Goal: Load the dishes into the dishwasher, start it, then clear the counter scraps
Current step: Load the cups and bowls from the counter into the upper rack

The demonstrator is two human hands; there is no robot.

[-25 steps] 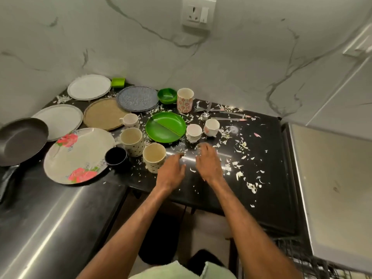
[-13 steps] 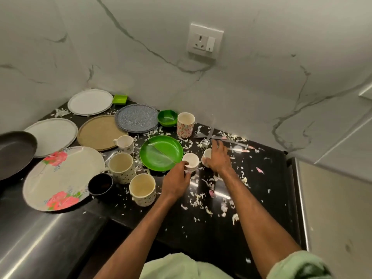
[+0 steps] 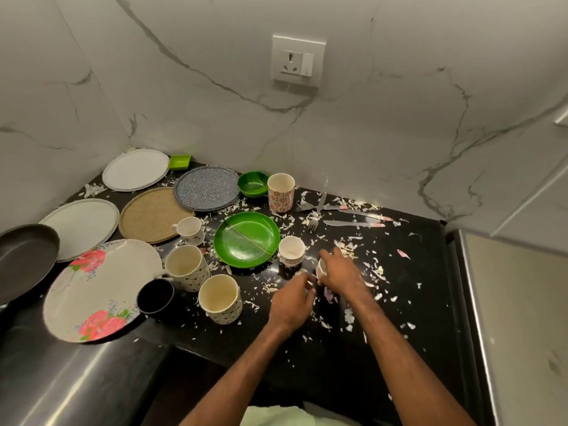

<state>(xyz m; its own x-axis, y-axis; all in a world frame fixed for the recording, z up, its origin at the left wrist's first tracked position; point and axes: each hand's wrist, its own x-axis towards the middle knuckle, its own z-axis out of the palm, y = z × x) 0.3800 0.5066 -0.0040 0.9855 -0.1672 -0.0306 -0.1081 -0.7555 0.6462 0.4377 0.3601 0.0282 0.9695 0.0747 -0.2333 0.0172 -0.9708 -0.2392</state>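
My right hand [image 3: 339, 276] grips a small white cup [image 3: 320, 267] just above the black counter [image 3: 430, 287], right of the middle. Just to its left, my left hand [image 3: 292, 299] has curled fingers whose tips come up to that cup; what they hold is hidden. A second small white cup [image 3: 291, 250] stands beside the green divided plate [image 3: 246, 239]. Two dotted mugs [image 3: 186, 265] [image 3: 219, 298], a black cup [image 3: 155, 295] and a floral tumbler [image 3: 280, 192] stand nearby. White scraps [image 3: 378, 272] litter the counter.
Several plates lie at the left: a rose-printed plate [image 3: 98, 287], a brown plate [image 3: 153, 215], a blue speckled plate [image 3: 206, 187]. A dark pan [image 3: 24, 259] sits at the far left. Forks and knives [image 3: 353, 222] lie by the wall. A steel appliance top [image 3: 522, 318] borders the right.
Both hands pulled back toward me from the two small cups. My right hand brought one cup along; the left hand let go of the other, which stays by the green plate.
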